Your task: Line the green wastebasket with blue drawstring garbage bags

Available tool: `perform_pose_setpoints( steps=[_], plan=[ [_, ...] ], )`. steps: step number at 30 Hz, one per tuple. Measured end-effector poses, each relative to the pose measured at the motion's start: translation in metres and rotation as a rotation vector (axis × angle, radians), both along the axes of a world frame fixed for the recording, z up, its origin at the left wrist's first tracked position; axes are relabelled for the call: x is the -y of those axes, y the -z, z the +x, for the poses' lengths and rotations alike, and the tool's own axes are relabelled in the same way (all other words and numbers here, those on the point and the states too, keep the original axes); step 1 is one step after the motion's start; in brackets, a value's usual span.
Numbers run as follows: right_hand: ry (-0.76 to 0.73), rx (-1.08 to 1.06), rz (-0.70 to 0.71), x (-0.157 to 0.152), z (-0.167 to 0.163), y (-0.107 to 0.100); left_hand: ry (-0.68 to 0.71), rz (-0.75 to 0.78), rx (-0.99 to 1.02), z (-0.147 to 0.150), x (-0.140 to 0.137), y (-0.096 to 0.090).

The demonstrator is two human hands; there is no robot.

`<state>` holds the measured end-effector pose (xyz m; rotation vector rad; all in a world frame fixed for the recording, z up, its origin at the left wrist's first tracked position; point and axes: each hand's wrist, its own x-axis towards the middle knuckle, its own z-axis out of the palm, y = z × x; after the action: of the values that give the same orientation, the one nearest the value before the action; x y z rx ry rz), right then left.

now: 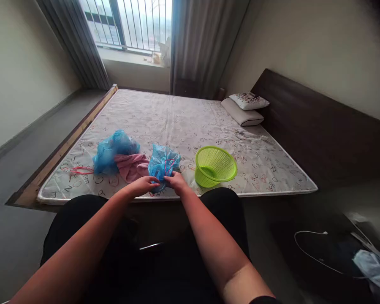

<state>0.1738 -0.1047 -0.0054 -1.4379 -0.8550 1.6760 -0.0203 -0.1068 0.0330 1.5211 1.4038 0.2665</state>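
In front of me at the mattress's near edge lies a crumpled blue plastic bag with pinkish-red drawstrings. My right hand pinches its lower edge with thumb and fingers. From the other side, the fingers of my left hand close on the bag's lower left part; their tips are partly hidden. Just left of it is a bunched pink cloth. Beyond the cloth sits a second, larger blue plastic bag, its red drawstring trailing left. A green plastic basket stands tilted to the right of my right hand.
Everything rests on a patterned bare mattress in a wooden frame. Two pillows lie near the dark headboard. A white cable and a pale cloth are at lower right. My knees are against the bed's near side.
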Motion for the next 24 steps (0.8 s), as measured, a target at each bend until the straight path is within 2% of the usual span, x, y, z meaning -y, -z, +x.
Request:
perform_pose_setpoints(
  steps=[2, 4, 6, 8, 10, 12, 16, 24],
  plan=[
    [0.007, -0.03, 0.047, -0.003, -0.002, 0.003, 0.057, 0.173, -0.253, -0.002, -0.003, 0.003],
    [0.012, -0.056, 0.139, -0.005, -0.002, 0.003, -0.016, 0.42, -0.387, 0.002, -0.008, 0.002],
    [0.012, -0.067, 0.235, -0.006, 0.0, 0.0, -0.091, 0.656, -0.364, 0.009, -0.012, -0.001],
    [0.021, -0.044, 0.295, -0.007, 0.003, -0.005, -0.078, 0.797, -0.262, 0.015, -0.016, -0.002],
    [0.019, -0.025, 0.327, -0.008, 0.006, -0.009, -0.008, 0.817, -0.15, 0.02, -0.02, 0.001],
    [-0.007, -0.044, 0.349, -0.01, 0.007, -0.011, 0.029, 0.755, -0.055, 0.023, -0.024, 0.007],
    [-0.027, -0.058, 0.394, -0.013, 0.009, -0.013, -0.029, 0.679, 0.014, 0.023, -0.032, 0.017],
    [0.178, 0.309, 0.466, -0.014, 0.028, -0.021, -0.097, 0.677, -0.022, 0.017, -0.036, 0.011]
  ],
)
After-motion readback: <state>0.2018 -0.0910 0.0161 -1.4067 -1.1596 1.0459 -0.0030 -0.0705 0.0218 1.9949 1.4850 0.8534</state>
